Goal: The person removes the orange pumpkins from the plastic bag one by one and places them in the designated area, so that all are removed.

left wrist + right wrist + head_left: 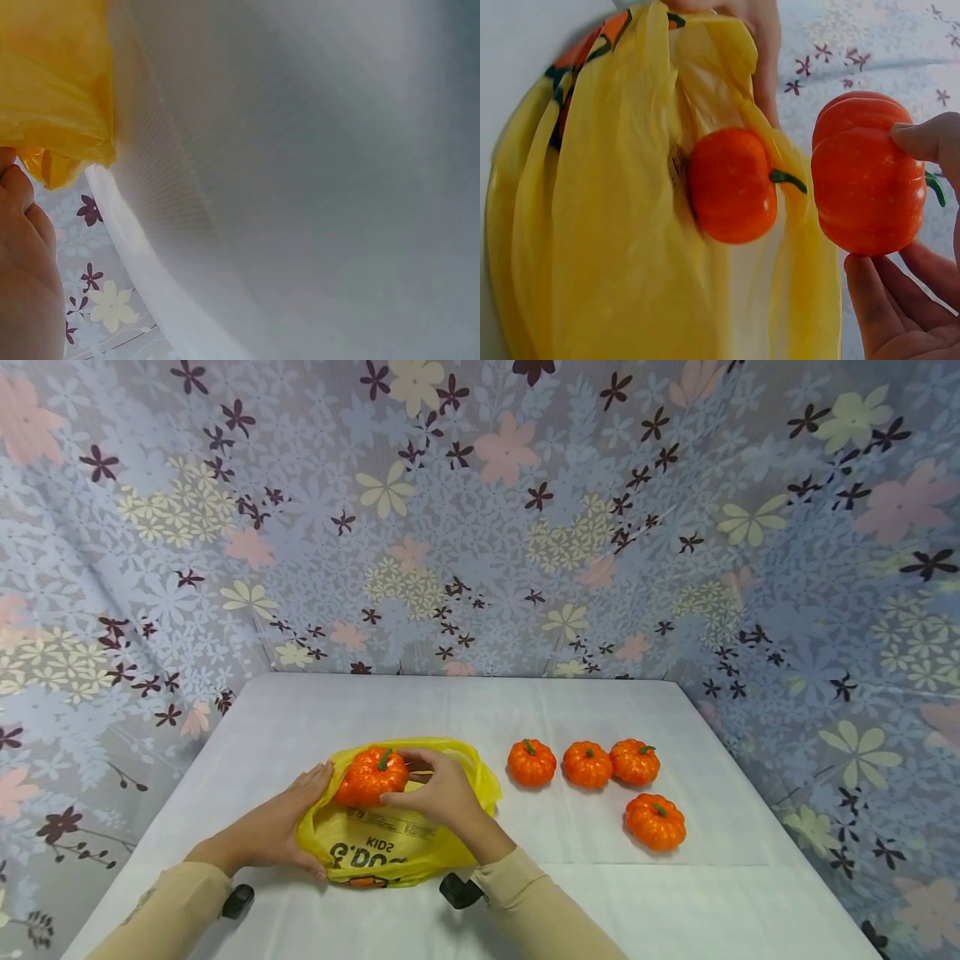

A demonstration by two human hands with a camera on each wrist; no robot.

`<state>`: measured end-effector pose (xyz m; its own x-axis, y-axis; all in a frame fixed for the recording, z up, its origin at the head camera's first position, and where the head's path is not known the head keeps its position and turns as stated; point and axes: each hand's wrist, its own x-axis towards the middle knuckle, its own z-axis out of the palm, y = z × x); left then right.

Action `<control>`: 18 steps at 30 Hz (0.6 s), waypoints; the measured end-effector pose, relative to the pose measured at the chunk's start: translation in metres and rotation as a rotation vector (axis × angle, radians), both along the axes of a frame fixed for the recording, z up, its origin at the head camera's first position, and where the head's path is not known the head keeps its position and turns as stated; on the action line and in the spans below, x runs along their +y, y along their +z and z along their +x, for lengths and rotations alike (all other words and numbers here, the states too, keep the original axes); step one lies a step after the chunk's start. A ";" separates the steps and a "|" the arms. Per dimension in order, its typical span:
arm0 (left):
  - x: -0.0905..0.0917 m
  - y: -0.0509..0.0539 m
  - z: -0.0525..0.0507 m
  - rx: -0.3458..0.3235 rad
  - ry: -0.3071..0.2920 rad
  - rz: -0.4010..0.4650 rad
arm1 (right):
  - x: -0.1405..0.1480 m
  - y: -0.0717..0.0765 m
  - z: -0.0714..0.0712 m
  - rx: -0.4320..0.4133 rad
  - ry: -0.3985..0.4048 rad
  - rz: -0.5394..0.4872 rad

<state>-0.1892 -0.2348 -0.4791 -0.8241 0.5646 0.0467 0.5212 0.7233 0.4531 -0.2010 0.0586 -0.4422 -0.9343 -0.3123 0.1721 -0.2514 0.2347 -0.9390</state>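
My right hand (438,785) grips a small orange pumpkin (870,180) with a green stem, thumb on one side and fingers on the other. It is over the mouth of a yellow plastic bag (382,860) with printed letters. A second pumpkin (731,187) lies against the bag's inner side; in the head view the two orange shapes overlap. On the bag's left side rests my left hand (281,818), its fingers and thumb spread along the rim. Only part of that hand shows in the left wrist view, beside the yellow plastic.
To the right of the bag, several more pumpkins (588,766) stand on the white-covered table (600,902). One of them (655,822) sits nearer the front. Behind and at the sides hangs a floral cloth (480,527).
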 end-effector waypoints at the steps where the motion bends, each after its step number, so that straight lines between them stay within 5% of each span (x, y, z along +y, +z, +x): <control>1: 0.000 0.000 0.000 0.001 0.001 -0.002 | 0.002 0.000 0.000 0.002 -0.004 0.001; 18: 0.002 -0.002 0.001 -0.021 0.042 -0.013 | 0.055 0.003 0.002 0.053 -0.107 0.058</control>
